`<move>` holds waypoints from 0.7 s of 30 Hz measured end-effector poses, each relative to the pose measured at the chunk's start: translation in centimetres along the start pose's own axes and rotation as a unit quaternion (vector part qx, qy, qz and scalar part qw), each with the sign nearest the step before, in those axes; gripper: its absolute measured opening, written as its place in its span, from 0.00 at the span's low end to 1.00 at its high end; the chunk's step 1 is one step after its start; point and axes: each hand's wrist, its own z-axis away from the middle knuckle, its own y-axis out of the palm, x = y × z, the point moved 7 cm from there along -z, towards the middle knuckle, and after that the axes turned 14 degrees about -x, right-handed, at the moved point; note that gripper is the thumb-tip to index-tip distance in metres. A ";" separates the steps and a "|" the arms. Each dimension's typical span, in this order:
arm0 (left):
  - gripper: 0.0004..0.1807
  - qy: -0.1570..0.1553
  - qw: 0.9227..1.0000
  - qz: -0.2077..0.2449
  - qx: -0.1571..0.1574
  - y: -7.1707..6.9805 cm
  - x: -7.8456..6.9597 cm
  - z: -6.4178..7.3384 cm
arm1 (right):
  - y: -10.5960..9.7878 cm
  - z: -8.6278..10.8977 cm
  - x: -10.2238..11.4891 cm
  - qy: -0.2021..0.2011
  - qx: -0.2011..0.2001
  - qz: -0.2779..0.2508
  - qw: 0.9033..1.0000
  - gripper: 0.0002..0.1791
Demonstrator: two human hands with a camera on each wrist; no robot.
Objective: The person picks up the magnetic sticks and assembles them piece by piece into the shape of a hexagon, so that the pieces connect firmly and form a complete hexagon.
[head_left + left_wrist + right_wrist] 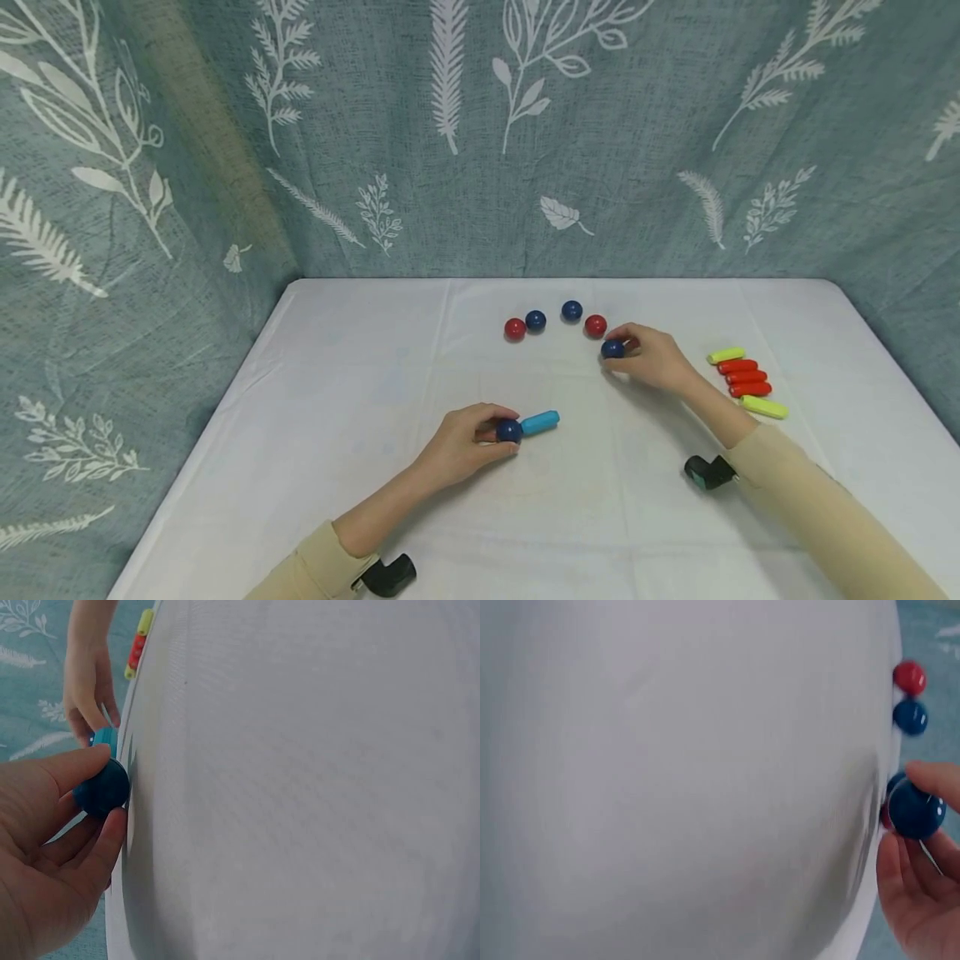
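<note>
My left hand (465, 446) pinches a glossy dark blue ball (509, 431) between thumb and fingers, low over the white cloth. A short light blue stick (540, 422) points away from that ball, its near end right at the ball's right side. Farther back on the right, my right hand (651, 360) holds another dark blue ball (612, 349) by its fingertips. In the right wrist view this ball (916, 808) partly covers a red ball and a blue ball behind it. Just beyond the right fingertips sits a red ball (596, 326).
Toward the back are a blue ball (572, 311), a second blue ball (536, 321) and, beside that, a red ball (514, 329). Right of the right forearm lies a row of red sticks (746, 377) with a yellow stick (763, 407) at the near end and another yellow stick (726, 355) at the far end.
</note>
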 end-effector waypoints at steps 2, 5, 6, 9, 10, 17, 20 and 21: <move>0.21 -0.001 1.000 0.001 0.000 0.0 0.0 0.0 | 0.7 0.8 0.5 -0.003 0.029 -0.029 0.999 0.24; 0.21 0.002 1.000 0.002 -0.002 0.0 0.1 0.0 | 1.7 2.0 1.3 -0.011 0.068 -0.066 0.995 0.24; 0.21 0.003 1.000 0.001 -0.002 0.0 0.1 0.0 | 2.0 2.4 1.6 -0.015 0.078 -0.075 0.994 0.23; 0.21 0.005 1.000 0.003 -0.002 0.0 0.1 0.0 | 2.7 3.4 2.3 -0.030 0.104 -0.095 0.990 0.22; 0.21 0.004 1.000 0.004 -0.001 0.1 0.2 0.1 | 2.9 3.6 2.5 -0.032 0.111 -0.100 0.988 0.22; 0.20 0.021 1.000 0.009 -0.006 0.1 0.1 0.1 | 4.1 4.7 3.5 -0.053 0.141 -0.136 0.979 0.21; 0.20 0.036 0.999 0.005 -0.010 0.1 0.1 0.2 | 4.2 4.9 3.9 -0.058 0.143 -0.140 0.978 0.21; 0.20 0.039 0.999 0.004 -0.011 0.1 0.1 0.2 | 4.3 5.0 4.0 -0.060 0.143 -0.140 0.978 0.21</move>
